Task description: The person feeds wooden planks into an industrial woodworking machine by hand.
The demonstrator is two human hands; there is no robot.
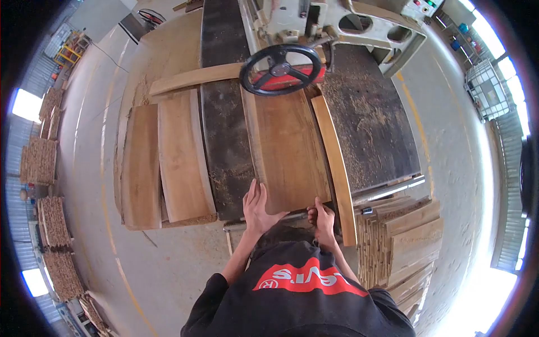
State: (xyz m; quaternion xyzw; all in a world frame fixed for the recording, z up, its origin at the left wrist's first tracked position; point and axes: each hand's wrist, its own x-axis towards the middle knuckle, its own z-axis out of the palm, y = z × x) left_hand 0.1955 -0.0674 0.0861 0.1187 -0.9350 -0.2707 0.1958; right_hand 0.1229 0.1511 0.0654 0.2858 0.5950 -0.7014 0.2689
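A wide wooden board (289,149) lies flat on the dark machine table (227,140), its far end running under the black handwheel (279,69). At the board's near left corner rests my left hand (259,212), fingers stretched along the left edge and thumb along the near end. My right hand (321,220) is closed on the near right corner, with the thumb on top and the other fingers curled below. Beside the board's right edge runs a long narrow wooden strip (338,174), apart from my fingers.
Two planks (182,154) lie side by side to the left, and a crosswise plank (196,77) sits beyond them. The pale machine body (370,28) stands ahead. A stack of boards (412,241) is at the right. Sawdust (368,121) covers the right tabletop.
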